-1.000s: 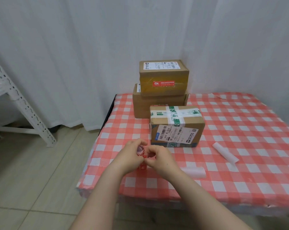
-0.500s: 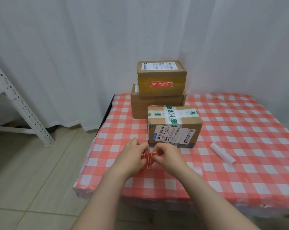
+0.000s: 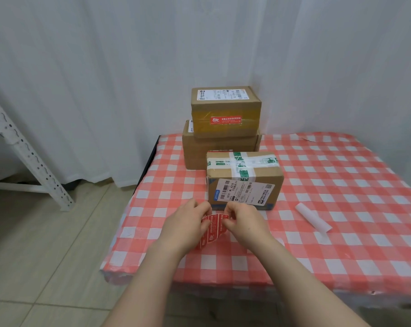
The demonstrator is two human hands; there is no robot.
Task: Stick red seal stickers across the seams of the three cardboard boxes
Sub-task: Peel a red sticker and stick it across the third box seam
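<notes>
Red strip of seal stickers is held up between both hands, just in front of the nearest box and over the checked tablecloth. The left hand has its fingers curled in and pinches the strip's left side. The right hand pinches the top right edge with thumb and fingertips. The loose end of the strip curls down below the hands; can't tell if it touches the cloth.

3 cardboard boxes sit at the back left of the table. The front box is closest to the hands, with white and green tape crossed over its top and a shipping label on the face toward the camera. Right behind it are the other 2, stacked: the bottom box is plain brown, and the top box has yellowish tape on its front with 1 red seal stuck across it.

Off to the right there's a white paper roll lying on the cloth, well apart from the boxes. White curtain behind everything, and a white metal rack on the tile floor at left.
</notes>
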